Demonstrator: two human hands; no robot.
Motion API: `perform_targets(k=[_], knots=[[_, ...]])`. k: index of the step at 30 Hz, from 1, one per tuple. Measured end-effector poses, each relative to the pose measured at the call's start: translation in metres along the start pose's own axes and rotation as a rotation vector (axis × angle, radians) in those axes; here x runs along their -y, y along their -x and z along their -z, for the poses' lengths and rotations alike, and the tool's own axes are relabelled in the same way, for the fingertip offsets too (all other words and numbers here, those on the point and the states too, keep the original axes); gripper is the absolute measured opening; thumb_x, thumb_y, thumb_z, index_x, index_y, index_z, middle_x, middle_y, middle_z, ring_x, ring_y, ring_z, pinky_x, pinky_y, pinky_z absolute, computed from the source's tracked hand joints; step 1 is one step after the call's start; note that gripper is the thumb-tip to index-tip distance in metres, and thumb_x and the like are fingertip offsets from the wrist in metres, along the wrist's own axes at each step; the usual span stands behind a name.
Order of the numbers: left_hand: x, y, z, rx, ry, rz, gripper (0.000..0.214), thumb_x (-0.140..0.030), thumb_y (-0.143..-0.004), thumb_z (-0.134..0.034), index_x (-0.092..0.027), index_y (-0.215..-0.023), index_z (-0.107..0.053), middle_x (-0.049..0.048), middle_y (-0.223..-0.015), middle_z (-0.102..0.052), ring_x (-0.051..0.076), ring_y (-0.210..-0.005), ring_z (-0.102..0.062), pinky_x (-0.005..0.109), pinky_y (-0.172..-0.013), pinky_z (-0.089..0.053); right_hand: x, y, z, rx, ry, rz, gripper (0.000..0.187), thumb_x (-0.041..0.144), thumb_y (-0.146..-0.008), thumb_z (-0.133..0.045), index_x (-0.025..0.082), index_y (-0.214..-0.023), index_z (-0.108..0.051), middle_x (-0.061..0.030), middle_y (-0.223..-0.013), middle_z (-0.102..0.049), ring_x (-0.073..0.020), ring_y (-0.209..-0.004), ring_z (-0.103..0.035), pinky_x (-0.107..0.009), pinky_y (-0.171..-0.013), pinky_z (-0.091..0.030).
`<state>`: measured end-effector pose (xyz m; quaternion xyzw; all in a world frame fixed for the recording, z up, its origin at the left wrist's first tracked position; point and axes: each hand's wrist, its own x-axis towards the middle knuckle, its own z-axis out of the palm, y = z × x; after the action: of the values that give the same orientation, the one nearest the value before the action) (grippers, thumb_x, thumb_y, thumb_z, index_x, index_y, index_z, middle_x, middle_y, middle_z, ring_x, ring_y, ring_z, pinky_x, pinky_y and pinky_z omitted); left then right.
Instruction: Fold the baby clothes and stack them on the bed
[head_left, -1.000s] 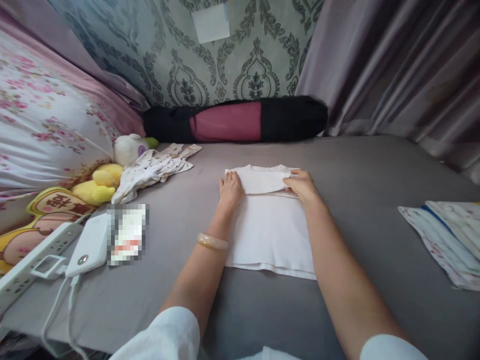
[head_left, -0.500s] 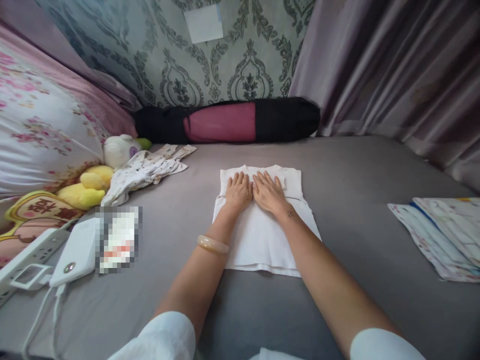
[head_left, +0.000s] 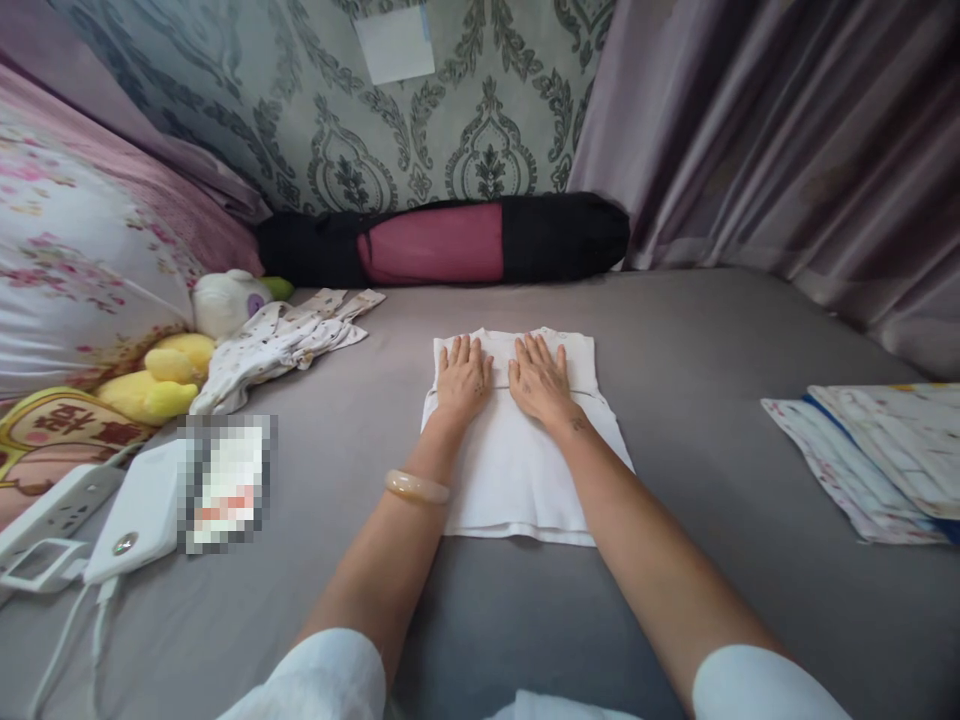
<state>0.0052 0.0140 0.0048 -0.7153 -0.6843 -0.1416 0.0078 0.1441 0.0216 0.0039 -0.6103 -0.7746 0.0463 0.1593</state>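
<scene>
A white garment (head_left: 525, 470), perhaps a small shirt with its sleeves folded in, lies flat on the grey bed sheet in front of me. My left hand (head_left: 463, 382) rests palm down on its upper left part, fingers stretched out. On the upper right part lies my right hand (head_left: 541, 382), also flat with the fingers a little spread. A narrow gap of white cloth shows between the two hands. Neither hand grips the cloth. A pale bangle (head_left: 417, 487) circles my left forearm.
Folded patterned cloths (head_left: 877, 460) lie at the right. Left are a spotted baby garment (head_left: 277, 345), yellow plush toys (head_left: 150, 395), a white power bank (head_left: 139, 510) with cables, and a power strip (head_left: 56, 515). A black and red rolled bag (head_left: 442, 242) lies along the wall.
My hands have slid apart sideways over the garment, from almost touching to a visible gap. The view has shifted slightly to the right.
</scene>
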Motion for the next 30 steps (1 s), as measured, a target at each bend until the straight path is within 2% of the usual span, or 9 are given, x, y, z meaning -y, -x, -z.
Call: perform_targets(k=[6,14,19,24,30], knots=[[0.005,-0.002,-0.006,0.074,-0.059,0.044,0.061,-0.041,-0.100,-0.021,-0.004,-0.145,-0.037,0.0207,-0.153,-0.036,0.030,-0.144,-0.030,0.046,-0.118,-0.021,-0.005,0.000,-0.003,-0.003,0.020,-0.074,0.057,0.031,-0.098,-0.023,0.005,-0.147,-0.037,-0.0143,-0.156,-0.031,-0.0276,-0.146,-0.019,-0.053,-0.117,-0.014],[0.006,-0.002,-0.006,0.044,-0.047,0.040,0.061,-0.043,-0.100,-0.021,-0.006,-0.145,-0.038,0.0190,-0.152,-0.039,0.028,-0.143,-0.032,0.045,-0.118,-0.023,-0.006,0.000,-0.001,0.011,-0.017,-0.095,0.057,0.031,-0.098,-0.023,0.006,-0.148,-0.037,-0.0134,-0.157,-0.031,-0.0263,-0.146,-0.020,-0.050,-0.117,-0.013],[0.007,-0.001,0.000,-0.069,-0.044,0.098,0.060,-0.041,-0.100,-0.018,-0.007,-0.146,-0.038,0.0163,-0.153,-0.037,0.026,-0.146,-0.027,0.045,-0.120,-0.017,-0.018,-0.003,-0.001,-0.148,-0.004,-0.230,0.058,0.033,-0.099,-0.022,0.004,-0.147,-0.037,-0.0172,-0.155,-0.032,-0.0290,-0.146,-0.020,-0.054,-0.117,-0.007],[0.010,-0.002,0.000,0.067,-0.029,0.126,0.060,-0.043,-0.100,-0.019,-0.008,-0.143,-0.043,0.0179,-0.153,-0.037,0.029,-0.144,-0.030,0.048,-0.118,-0.022,-0.029,-0.002,-0.008,-0.142,0.001,-0.283,0.060,0.035,-0.098,-0.025,-0.001,-0.143,-0.040,-0.0220,-0.153,-0.035,-0.0320,-0.143,-0.025,-0.054,-0.116,-0.012],[0.011,-0.002,-0.001,0.073,-0.026,0.114,0.063,-0.044,-0.099,-0.016,-0.007,-0.144,-0.040,0.0181,-0.154,-0.034,0.029,-0.145,-0.027,0.049,-0.117,-0.023,-0.027,-0.002,-0.005,-0.140,-0.025,-0.285,0.059,0.034,-0.098,-0.026,0.000,-0.143,-0.040,-0.0224,-0.153,-0.034,-0.0320,-0.143,-0.024,-0.056,-0.115,-0.011]])
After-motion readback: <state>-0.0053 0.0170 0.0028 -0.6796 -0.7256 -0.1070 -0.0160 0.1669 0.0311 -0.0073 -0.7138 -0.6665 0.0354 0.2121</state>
